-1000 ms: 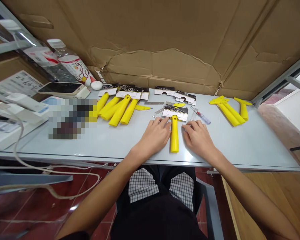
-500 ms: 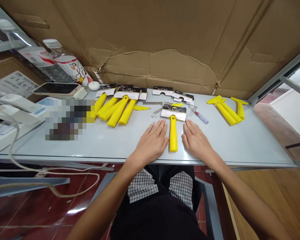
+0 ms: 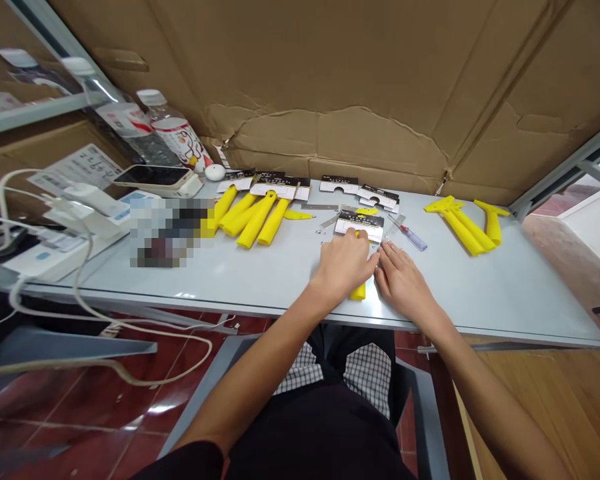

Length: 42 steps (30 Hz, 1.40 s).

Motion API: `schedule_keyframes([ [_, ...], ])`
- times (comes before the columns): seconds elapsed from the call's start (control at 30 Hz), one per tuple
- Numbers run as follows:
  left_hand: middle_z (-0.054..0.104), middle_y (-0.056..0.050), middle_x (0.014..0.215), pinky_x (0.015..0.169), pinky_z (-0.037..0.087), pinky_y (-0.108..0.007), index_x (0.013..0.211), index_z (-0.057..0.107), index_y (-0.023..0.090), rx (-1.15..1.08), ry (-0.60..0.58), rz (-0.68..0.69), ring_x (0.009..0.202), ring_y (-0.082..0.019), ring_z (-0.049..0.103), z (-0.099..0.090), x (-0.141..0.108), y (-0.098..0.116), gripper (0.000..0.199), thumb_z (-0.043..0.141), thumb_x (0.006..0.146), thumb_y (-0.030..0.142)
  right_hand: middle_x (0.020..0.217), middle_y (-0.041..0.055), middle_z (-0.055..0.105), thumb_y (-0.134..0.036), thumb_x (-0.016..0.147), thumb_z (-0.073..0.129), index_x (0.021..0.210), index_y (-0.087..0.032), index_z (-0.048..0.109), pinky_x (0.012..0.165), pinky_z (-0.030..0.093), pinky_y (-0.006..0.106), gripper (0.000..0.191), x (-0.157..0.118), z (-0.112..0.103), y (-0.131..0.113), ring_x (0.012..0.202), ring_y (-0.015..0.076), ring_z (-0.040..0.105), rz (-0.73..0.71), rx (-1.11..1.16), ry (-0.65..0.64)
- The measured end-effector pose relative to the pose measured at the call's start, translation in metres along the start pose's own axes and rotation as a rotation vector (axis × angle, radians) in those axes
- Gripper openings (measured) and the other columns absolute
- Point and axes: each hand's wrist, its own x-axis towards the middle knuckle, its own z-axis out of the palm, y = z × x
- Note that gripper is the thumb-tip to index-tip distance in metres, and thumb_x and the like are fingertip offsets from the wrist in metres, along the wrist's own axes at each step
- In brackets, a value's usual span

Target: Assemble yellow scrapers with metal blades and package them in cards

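Note:
My left hand lies over a yellow-handled scraper, its fingers curled round the handle. Much of that handle is hidden; only its lower end and a bit near the top show. A black-and-white card covers the scraper's head. Flat on the table, my right hand rests just right of the scraper, fingers stretched out and holding nothing. Beyond it lies a small screwdriver with a clear handle. Loose metal blades and tiny metal bits are scattered left of the card.
Several carded yellow scrapers lie to the left, bare yellow handles to the right. More cards sit at the back. A phone, bottles and white cables crowd the left end. Cardboard backs the table.
My left hand has moved from flat beside the scraper onto its handle, fingers now curled. My right hand stays flat on the table. The view has shifted slightly left.

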Motion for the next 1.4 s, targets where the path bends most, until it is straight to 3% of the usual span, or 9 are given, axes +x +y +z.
schedule_keyframes([
  [0.2, 0.068, -0.022, 0.134, 0.083, 0.063, -0.048, 0.127, 0.072, 0.005, 0.022, -0.051, 0.009, 0.104, -0.036, 0.078, 0.007, 0.014, 0.002, 0.034, 0.052, 0.100, 0.012, 0.168, 0.0296, 0.051, -0.032, 0.110, 0.039, 0.154, 0.008, 0.059, 0.133, 0.038, 0.059, 0.063, 0.002, -0.001, -0.001, 0.161, 0.0416, 0.046, -0.011, -0.032, -0.013],
  [0.47, 0.059, -0.023, 0.142, 0.096, 0.061, -0.048, 0.134, 0.067, 0.004, -0.072, 0.019, 0.010, 0.105, -0.032, 0.074, 0.003, 0.014, -0.022, 0.039, 0.054, 0.097, 0.010, 0.167, 0.0284, 0.053, -0.033, 0.110, 0.038, 0.154, 0.007, 0.059, 0.133, 0.039, 0.059, 0.063, 0.001, -0.001, -0.001, 0.159, 0.0415, 0.048, -0.017, -0.038, 0.006],
  [0.6, 0.057, -0.022, 0.143, 0.103, 0.059, -0.050, 0.134, 0.067, 0.007, -0.115, 0.098, -0.048, 0.105, -0.032, 0.072, -0.011, 0.014, -0.055, 0.038, 0.055, 0.099, 0.016, 0.166, 0.0287, 0.054, -0.033, 0.111, 0.037, 0.154, 0.008, 0.060, 0.133, 0.040, 0.059, 0.064, 0.001, 0.000, -0.001, 0.158, 0.0420, 0.050, -0.027, -0.040, 0.022],
  [0.8, 0.063, -0.020, 0.139, 0.117, 0.052, -0.050, 0.129, 0.074, 0.013, -0.018, 0.203, -0.118, 0.130, -0.038, 0.064, -0.040, 0.016, -0.147, 0.038, 0.057, 0.097, 0.025, 0.165, 0.0283, 0.055, -0.032, 0.110, 0.038, 0.153, 0.007, 0.061, 0.133, 0.040, 0.058, 0.062, 0.000, -0.002, -0.001, 0.158, 0.0417, 0.050, -0.031, -0.039, 0.013],
  [0.93, 0.066, -0.019, 0.141, 0.121, 0.048, -0.048, 0.134, 0.075, 0.013, 0.076, 0.230, -0.221, 0.132, -0.036, 0.064, -0.055, 0.016, -0.193, 0.045, 0.055, 0.098, 0.031, 0.165, 0.0279, 0.055, -0.033, 0.110, 0.039, 0.153, 0.004, 0.062, 0.133, 0.040, 0.060, 0.061, -0.001, -0.002, 0.000, 0.158, 0.0416, 0.050, -0.034, -0.029, 0.019],
  [1.13, 0.063, -0.023, 0.149, 0.125, 0.044, -0.046, 0.146, 0.069, 0.003, 0.117, 0.197, -0.298, 0.138, -0.035, 0.061, -0.052, 0.018, -0.214, 0.059, 0.053, 0.098, 0.033, 0.165, 0.0255, 0.056, -0.034, 0.110, 0.041, 0.155, -0.004, 0.062, 0.132, 0.041, 0.063, 0.058, -0.002, -0.001, 0.000, 0.159, 0.0395, 0.050, -0.027, 0.000, 0.044],
  [1.27, 0.063, -0.022, 0.150, 0.122, 0.046, -0.049, 0.145, 0.069, 0.005, 0.100, 0.148, -0.315, 0.137, -0.037, 0.061, -0.046, 0.019, -0.217, 0.060, 0.055, 0.095, 0.034, 0.166, 0.0263, 0.055, -0.034, 0.110, 0.041, 0.154, -0.001, 0.063, 0.133, 0.040, 0.060, 0.059, -0.002, -0.003, -0.001, 0.159, 0.0394, 0.049, -0.022, -0.011, 0.024],
  [1.4, 0.065, -0.019, 0.150, 0.118, 0.050, -0.052, 0.142, 0.073, 0.015, 0.114, 0.140, -0.336, 0.136, -0.040, 0.063, -0.047, 0.018, -0.217, 0.057, 0.058, 0.093, 0.041, 0.165, 0.0271, 0.056, -0.034, 0.110, 0.041, 0.153, 0.002, 0.063, 0.133, 0.040, 0.059, 0.060, -0.001, -0.004, -0.001, 0.159, 0.0401, 0.050, -0.022, -0.011, 0.020],
])
